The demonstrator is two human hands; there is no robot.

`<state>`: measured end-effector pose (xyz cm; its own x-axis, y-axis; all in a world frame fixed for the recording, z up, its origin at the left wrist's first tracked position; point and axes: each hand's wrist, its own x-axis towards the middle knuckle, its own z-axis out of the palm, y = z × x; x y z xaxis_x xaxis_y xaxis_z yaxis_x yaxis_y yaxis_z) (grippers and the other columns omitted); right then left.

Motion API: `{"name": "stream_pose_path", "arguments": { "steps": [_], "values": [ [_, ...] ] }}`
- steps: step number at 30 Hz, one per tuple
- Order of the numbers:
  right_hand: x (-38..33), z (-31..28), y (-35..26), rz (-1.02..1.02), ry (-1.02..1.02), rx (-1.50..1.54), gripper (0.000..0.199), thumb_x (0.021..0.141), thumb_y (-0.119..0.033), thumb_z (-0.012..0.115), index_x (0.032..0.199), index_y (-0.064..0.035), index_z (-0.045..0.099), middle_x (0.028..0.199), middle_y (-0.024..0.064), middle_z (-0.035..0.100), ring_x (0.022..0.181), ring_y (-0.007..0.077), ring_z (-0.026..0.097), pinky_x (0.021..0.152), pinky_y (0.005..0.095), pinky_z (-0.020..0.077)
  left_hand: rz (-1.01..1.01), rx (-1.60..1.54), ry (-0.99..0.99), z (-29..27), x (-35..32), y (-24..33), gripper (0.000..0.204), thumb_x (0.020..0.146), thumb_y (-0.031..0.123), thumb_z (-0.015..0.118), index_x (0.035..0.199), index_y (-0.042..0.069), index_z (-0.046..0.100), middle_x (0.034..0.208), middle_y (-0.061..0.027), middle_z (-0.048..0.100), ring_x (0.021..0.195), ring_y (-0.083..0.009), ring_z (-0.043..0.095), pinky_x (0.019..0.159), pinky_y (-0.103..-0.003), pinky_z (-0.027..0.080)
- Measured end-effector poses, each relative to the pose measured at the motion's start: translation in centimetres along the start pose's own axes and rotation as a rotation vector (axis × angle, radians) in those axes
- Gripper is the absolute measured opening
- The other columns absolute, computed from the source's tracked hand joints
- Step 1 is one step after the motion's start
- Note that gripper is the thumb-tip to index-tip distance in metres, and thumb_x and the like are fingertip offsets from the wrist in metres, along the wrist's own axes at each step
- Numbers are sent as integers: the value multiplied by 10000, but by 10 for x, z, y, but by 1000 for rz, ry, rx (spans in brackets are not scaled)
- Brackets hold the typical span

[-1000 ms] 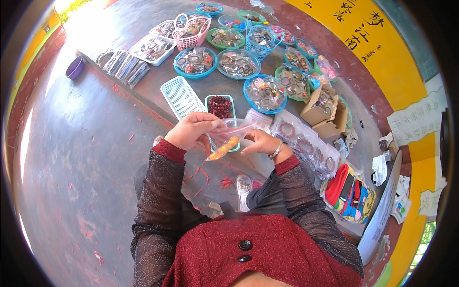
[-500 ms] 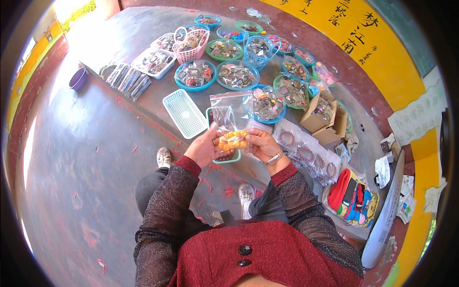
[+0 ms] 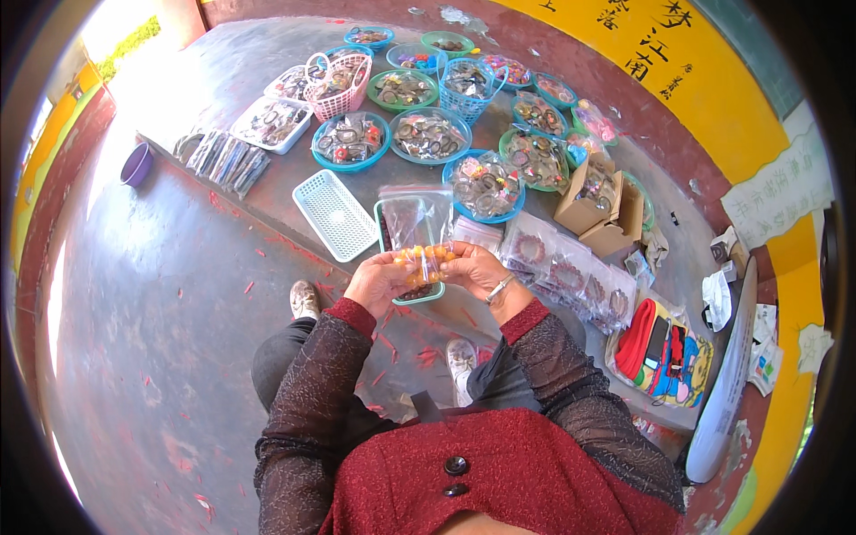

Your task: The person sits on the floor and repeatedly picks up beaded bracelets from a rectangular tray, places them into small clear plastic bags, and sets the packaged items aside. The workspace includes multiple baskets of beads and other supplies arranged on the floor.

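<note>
Between my hands is a clear zip-top bag (image 3: 413,212) with a yellow-orange beaded bracelet (image 3: 426,260) in its lower part. My left hand (image 3: 378,280) is closed on the bag's left side, fingers against the beads. On the other side, my right hand (image 3: 484,273) pinches the bag and beads, thumb and fingers together. The bag's upper part stands up above my fingers, its zip strip at the far edge. Partly hidden below is a pale green tray (image 3: 433,299) with dark beaded bracelets in it.
Left of the tray lies a white plastic basket (image 3: 335,215). Round basins (image 3: 448,190) of bagged bracelets cover the raised ledge beyond. Flat packs of bracelets (image 3: 571,276) and an open cardboard box (image 3: 614,234) sit to the right. A purple bucket (image 3: 136,165) stands far left.
My left hand has closed its fingers onto the bag's left side, where its thumb was raised before. The bag has shifted slightly left and down in view, still in both hands.
</note>
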<state>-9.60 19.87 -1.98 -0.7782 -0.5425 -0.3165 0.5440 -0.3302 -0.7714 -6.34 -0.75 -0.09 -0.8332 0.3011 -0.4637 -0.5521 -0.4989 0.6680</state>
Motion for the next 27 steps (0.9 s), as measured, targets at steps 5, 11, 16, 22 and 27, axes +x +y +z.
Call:
{"name": "stream_pose_path", "arguments": {
  "steps": [5, 11, 16, 22, 27],
  "values": [
    [4, 4, 3, 65, 95, 42, 261, 822, -94, 585, 1058, 11, 547, 988, 92, 609, 866, 186, 618, 766, 300, 515, 7, 37, 43, -7, 3, -5, 224, 833, 162, 580, 1006, 32, 525, 952, -65, 574, 901, -195, 587, 778, -344, 495],
    [2, 3, 5, -9, 54, 135, 264, 837, -122, 581, 1070, -6, 540, 951, 79, 619, 820, 175, 630, 704, 282, 535, 12, 33, -66, 3, 1, -3, 252, 870, 194, 530, 1043, 13, 497, 1007, -94, 572, 944, -224, 586, 788, -377, 500],
    [10, 8, 13, -49, 115, 156, 285, 827, -178, 609, 1072, -46, 546, 904, 46, 629, 720, 130, 631, 587, 251, 541, 70, 40, -24, 7, -6, 1, 249, 895, 173, 481, 1094, 24, 466, 1025, -117, 577, 877, -251, 621, 719, -356, 535],
    [-4, 4, 1, -61, 121, 198, 259, 827, -112, 592, 1073, -47, 549, 886, 41, 628, 718, 118, 625, 580, 243, 533, 35, 141, -57, 25, -6, 1, 280, 912, 236, 459, 1115, 42, 464, 921, -119, 615, 759, -250, 645, 659, -331, 544],
    [-46, -11, -38, -227, 175, 296, 262, 806, -92, 604, 1060, -38, 570, 988, 85, 637, 855, 177, 635, 648, 261, 527, 14, 248, -37, 26, 0, -1, 338, 918, 319, 446, 1113, 45, 489, 852, -129, 637, 729, -195, 636, 648, -285, 521]
  ]
}}
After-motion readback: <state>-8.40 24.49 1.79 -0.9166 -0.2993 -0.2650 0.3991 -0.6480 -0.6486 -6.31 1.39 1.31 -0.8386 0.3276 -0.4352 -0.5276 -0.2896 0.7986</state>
